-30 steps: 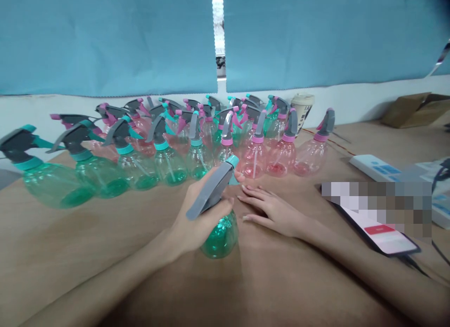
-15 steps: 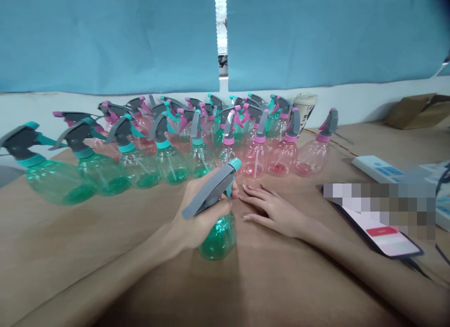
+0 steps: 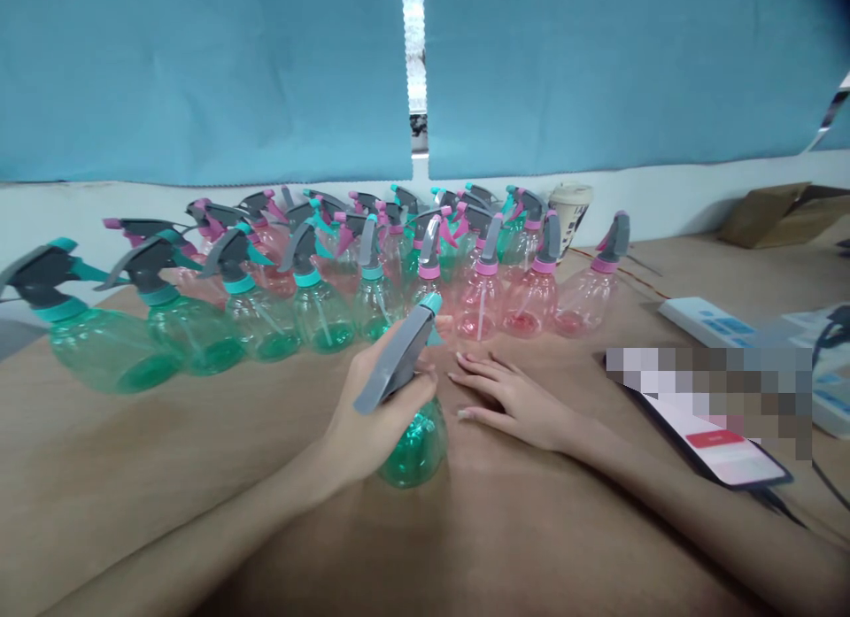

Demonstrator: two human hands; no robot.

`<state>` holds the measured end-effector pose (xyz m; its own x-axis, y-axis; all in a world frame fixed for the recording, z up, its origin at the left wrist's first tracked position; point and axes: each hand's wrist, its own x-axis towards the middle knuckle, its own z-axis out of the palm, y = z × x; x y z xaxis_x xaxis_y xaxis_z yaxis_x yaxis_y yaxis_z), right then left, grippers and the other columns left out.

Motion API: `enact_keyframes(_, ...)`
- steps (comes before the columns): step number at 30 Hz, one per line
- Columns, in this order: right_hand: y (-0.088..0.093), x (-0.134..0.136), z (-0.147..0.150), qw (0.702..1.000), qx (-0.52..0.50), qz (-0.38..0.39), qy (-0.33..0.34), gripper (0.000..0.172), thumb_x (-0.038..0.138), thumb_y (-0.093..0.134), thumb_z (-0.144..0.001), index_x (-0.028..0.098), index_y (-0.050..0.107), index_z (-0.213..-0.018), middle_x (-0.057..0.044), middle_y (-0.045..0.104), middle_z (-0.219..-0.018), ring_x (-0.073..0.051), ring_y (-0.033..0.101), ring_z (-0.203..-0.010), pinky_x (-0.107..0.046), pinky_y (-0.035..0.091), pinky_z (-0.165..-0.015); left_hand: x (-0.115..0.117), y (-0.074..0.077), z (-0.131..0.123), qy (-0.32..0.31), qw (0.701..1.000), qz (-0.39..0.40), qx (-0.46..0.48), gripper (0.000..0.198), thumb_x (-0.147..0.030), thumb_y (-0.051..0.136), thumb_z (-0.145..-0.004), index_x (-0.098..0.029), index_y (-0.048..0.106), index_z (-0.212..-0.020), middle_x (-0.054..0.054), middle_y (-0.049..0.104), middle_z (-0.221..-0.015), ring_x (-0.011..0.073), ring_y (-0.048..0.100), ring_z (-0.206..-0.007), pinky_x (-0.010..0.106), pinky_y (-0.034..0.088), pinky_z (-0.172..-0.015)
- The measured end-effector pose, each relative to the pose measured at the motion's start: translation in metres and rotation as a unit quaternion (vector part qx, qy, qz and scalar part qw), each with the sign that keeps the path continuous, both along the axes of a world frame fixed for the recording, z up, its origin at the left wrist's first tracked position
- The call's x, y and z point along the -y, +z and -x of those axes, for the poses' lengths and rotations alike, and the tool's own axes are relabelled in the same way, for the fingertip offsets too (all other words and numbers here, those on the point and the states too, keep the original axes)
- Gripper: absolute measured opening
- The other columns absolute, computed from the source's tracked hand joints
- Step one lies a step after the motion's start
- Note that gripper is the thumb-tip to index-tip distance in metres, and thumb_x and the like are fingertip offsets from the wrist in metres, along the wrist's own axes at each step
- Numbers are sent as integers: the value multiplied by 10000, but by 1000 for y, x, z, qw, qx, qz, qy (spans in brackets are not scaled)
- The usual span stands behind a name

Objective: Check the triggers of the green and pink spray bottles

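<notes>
My left hand (image 3: 378, 413) is wrapped round the neck of a green spray bottle (image 3: 415, 449) with a grey sprayer head and turquoise nozzle. The bottle stands near the middle of the table, its nozzle facing away from me and a little right. Its trigger and collar are mostly hidden by my fingers. Just to the right, my right hand (image 3: 524, 404) lies palm down on the wooden table (image 3: 531, 528), fingers spread, holding nothing. Beyond both hands, a front row has green spray bottles (image 3: 325, 320) on the left and pink spray bottles (image 3: 478, 303) on the right.
More pink and green spray bottles crowd behind the front row. A paper cup (image 3: 569, 214) stands behind them. On the right lie a phone (image 3: 730, 458) with a cable, a white power strip (image 3: 704, 320) and a cardboard box (image 3: 776, 214). A blue curtain (image 3: 199, 77) hangs at the back.
The sprayer head in my left hand has turned slightly, and my fingers have shifted at the trigger. My right hand stays flat on the table. The view has moved slightly.
</notes>
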<state>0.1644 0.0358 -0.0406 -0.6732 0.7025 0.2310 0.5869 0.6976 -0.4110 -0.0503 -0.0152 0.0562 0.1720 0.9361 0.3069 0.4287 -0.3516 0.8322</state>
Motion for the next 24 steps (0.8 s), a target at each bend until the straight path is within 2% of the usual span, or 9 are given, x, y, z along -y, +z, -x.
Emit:
enact_keyframes(4, 1, 0, 0, 1000, 7, -3, -2, 602, 601, 420, -894, 258, 453, -1388, -77, 382, -1483, -274, 324, -1383, -542, 234, -1132, 0, 1, -1, 11, 1000, 8, 6, 22, -218, 537, -751, -221, 533, -772, -26, 575, -689, 155, 546, -628, 280, 421, -571)
enact_keyframes(8, 2, 0, 0, 1000, 14, 9, -1, 609, 602, 409, -899, 248, 445, -1393, -74, 376, -1488, -269, 313, -1388, -540, 220, -1138, 0, 2, -1, 6, 1000, 4, 6, 30, -201, 539, -737, -222, 523, -749, -36, 557, -674, 142, 509, -595, 277, 400, -565)
enact_keyframes(13, 1, -1, 0, 1000, 14, 9, 1, 609, 605, 406, -898, 259, 435, -1399, -70, 369, -1493, -265, 312, -1389, -536, 213, -1141, -1, 0, 1, -1, 1000, 3, 1, 228, -188, 550, -747, -247, 585, -965, -55, 535, -640, 144, 504, -588, 281, 413, -593)
enact_keyframes(17, 2, 0, 0, 1000, 16, 14, -1, 621, 609, 411, -894, 244, 445, -1395, -74, 369, -1494, -269, 311, -1389, -523, 206, -1148, -3, 0, 0, -3, 1000, 0, -8, 377, -183, 550, -760, -262, 581, -1127, -50, 575, -681, 136, 517, -575, 275, 437, -600)
enact_keyframes(21, 2, 0, 0, 1000, 19, 15, -1, 629, 607, 405, -897, 225, 443, -1396, -79, 365, -1495, -266, 301, -1394, -523, 208, -1147, -4, -1, -3, 8, 1000, -17, -5, 455, -148, 551, -734, -265, 565, -1173, -39, 626, -800, 118, 537, -593, 268, 471, -632)
enact_keyframes(24, 1, 0, 0, 1000, 16, 15, 0, 620, 600, 410, -900, 235, 435, -1400, -70, 370, -1493, -266, 301, -1394, -524, 204, -1148, -5, -1, -4, 12, 1000, -21, -11, 451, -133, 536, -706, -245, 572, -1141, -60, 582, -679, 118, 523, -551, 264, 464, -596)
